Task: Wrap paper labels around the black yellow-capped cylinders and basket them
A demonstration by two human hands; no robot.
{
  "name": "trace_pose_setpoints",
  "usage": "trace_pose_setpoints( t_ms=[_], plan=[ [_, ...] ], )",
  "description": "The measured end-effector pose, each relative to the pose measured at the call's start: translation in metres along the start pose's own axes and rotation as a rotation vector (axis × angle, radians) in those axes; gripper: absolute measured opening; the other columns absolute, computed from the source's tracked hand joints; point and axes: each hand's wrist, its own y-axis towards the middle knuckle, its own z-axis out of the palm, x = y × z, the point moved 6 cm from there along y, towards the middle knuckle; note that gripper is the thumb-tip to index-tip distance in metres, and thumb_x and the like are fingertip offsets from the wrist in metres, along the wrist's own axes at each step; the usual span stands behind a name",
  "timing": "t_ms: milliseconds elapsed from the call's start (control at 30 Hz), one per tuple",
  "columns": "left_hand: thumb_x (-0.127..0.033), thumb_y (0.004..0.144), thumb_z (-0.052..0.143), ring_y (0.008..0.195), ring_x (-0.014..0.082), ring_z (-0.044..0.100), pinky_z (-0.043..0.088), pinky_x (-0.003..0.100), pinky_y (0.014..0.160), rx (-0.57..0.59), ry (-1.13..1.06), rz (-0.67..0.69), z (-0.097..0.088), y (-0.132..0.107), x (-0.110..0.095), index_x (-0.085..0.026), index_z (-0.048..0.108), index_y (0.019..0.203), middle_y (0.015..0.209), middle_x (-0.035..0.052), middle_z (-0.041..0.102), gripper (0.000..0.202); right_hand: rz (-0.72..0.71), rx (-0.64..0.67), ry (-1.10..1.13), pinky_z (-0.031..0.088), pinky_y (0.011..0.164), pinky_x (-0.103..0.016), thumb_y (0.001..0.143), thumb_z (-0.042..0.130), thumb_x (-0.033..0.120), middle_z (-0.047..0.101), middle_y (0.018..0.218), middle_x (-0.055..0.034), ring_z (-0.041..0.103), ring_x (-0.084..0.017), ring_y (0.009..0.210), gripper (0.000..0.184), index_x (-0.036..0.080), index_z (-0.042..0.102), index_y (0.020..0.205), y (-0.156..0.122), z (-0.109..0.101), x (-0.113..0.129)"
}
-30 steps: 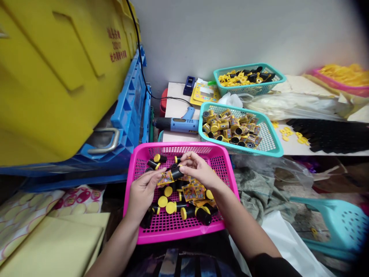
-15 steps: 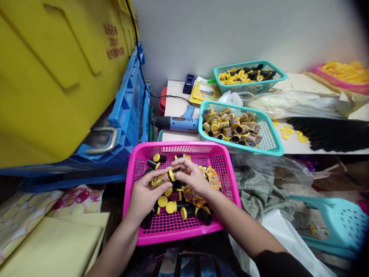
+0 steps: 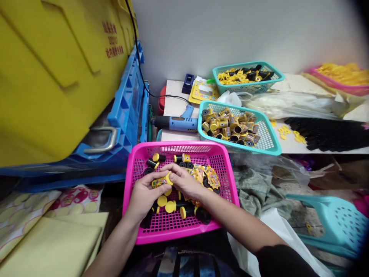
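Observation:
Both my hands are over a pink mesh basket (image 3: 225, 173) on my lap. My left hand (image 3: 143, 196) is closed round a small black cylinder with a yellow cap and a yellow printed label (image 3: 161, 180). My right hand (image 3: 184, 180) pinches the same cylinder at its capped end, fingers pressed together. Under the hands lie several more black cylinders with yellow caps (image 3: 170, 206) and a heap of loose yellow printed labels (image 3: 211, 176).
A teal basket (image 3: 269, 144) of labelled cylinders stands on the low table beyond, a second teal basket (image 3: 276, 75) of yellow and black parts behind it. A blue heat gun (image 3: 178, 123) lies to their left. Yellow and blue crates (image 3: 57, 77) stack on the left. A teal stool (image 3: 331, 223) stands right.
The label that hung loose from the cylinder is now wrapped round it. Both hands have drawn closer together and slightly lower and left over the pink basket.

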Motion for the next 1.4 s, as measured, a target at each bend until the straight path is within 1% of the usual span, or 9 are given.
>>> trace_pose_setpoints(
  t_ms=[167,500,667,800,933,1067,1167,1300,1400],
  plan=[
    [-0.032,0.067,0.079,0.094,0.0218,0.070,0.060,0.030,0.074,0.093,-0.095,0.016,0.007,-0.003,-0.006,-0.021,0.069,0.102,0.112,0.0074,0.071,0.039,-0.056,-0.019,-0.112,0.045,0.086,-0.032,0.074,0.061,0.068,0.064,0.106,-0.0047,0.059,-0.018,0.096,0.056,0.021,0.062,0.104,-0.001,-0.006,0.011],
    [-0.021,0.057,0.083,0.078,0.0185,0.071,0.058,0.029,0.073,0.116,-0.048,0.021,0.012,-0.006,-0.015,-0.018,0.073,0.086,0.086,0.0040,0.076,0.031,0.085,0.104,0.230,0.047,0.073,-0.023,0.069,0.077,0.051,0.064,0.099,-0.0020,0.061,-0.012,0.083,0.047,0.021,0.062,0.103,-0.005,-0.001,-0.001],
    [-0.025,0.059,0.083,0.082,0.0196,0.070,0.057,0.030,0.077,0.134,-0.042,0.023,0.014,-0.005,-0.012,-0.018,0.072,0.090,0.090,0.0043,0.075,0.034,0.071,0.099,0.170,0.047,0.076,-0.024,0.074,0.073,0.052,0.062,0.103,-0.0026,0.060,-0.013,0.088,0.047,0.023,0.060,0.109,-0.003,-0.002,-0.006],
    [-0.036,0.073,0.076,0.084,0.0159,0.067,0.054,0.027,0.078,0.146,-0.099,0.029,0.010,-0.003,-0.005,-0.022,0.066,0.104,0.100,0.0026,0.069,0.035,-0.156,0.026,-0.094,0.049,0.080,-0.033,0.089,0.045,0.062,0.057,0.116,-0.0081,0.059,-0.018,0.095,0.051,0.024,0.055,0.121,-0.005,-0.014,0.016],
    [-0.039,0.084,0.065,0.091,0.0146,0.063,0.051,0.025,0.079,0.184,-0.206,-0.011,0.012,-0.006,0.000,-0.031,0.055,0.120,0.119,0.0016,0.060,0.038,-0.528,0.014,-0.694,0.046,0.092,-0.040,0.080,0.066,0.052,0.052,0.122,-0.0100,0.052,-0.023,0.112,0.054,0.024,0.054,0.124,-0.019,0.000,0.051],
    [-0.038,0.089,0.058,0.103,0.0174,0.060,0.050,0.027,0.082,0.272,-0.286,-0.061,0.022,-0.010,-0.004,-0.035,0.041,0.134,0.129,0.0040,0.056,0.049,-0.817,-0.024,-1.124,0.049,0.084,-0.034,0.086,0.063,0.033,0.065,0.098,-0.0056,0.060,-0.018,0.092,0.024,0.023,0.063,0.108,-0.039,0.013,0.090],
    [-0.037,0.090,0.056,0.106,0.0188,0.059,0.050,0.030,0.086,0.258,-0.234,-0.004,0.022,-0.008,-0.013,-0.031,0.033,0.140,0.130,0.0070,0.057,0.055,-0.843,-0.372,-1.345,0.046,0.089,-0.039,0.087,0.061,0.029,0.068,0.099,-0.0042,0.061,-0.020,0.094,0.019,0.026,0.063,0.106,-0.056,-0.022,0.141],
    [-0.037,0.087,0.061,0.101,0.0189,0.061,0.050,0.029,0.083,0.245,-0.118,0.050,0.018,-0.003,-0.016,-0.025,0.042,0.135,0.121,0.0080,0.063,0.053,-0.570,-1.056,-1.501,0.037,0.098,-0.052,0.082,0.066,0.031,0.063,0.114,-0.0131,0.052,-0.031,0.113,0.038,0.019,0.059,0.117,-0.088,-0.100,0.193],
    [-0.038,0.085,0.063,0.093,0.0182,0.064,0.050,0.029,0.078,0.236,-0.068,0.048,0.015,0.000,-0.012,-0.023,0.053,0.126,0.116,0.0081,0.067,0.045,-0.218,-0.798,-1.523,0.046,0.085,-0.042,0.086,0.059,0.032,0.068,0.100,-0.0110,0.061,-0.026,0.094,0.024,0.017,0.065,0.104,-0.077,-0.121,0.165]
  ],
)
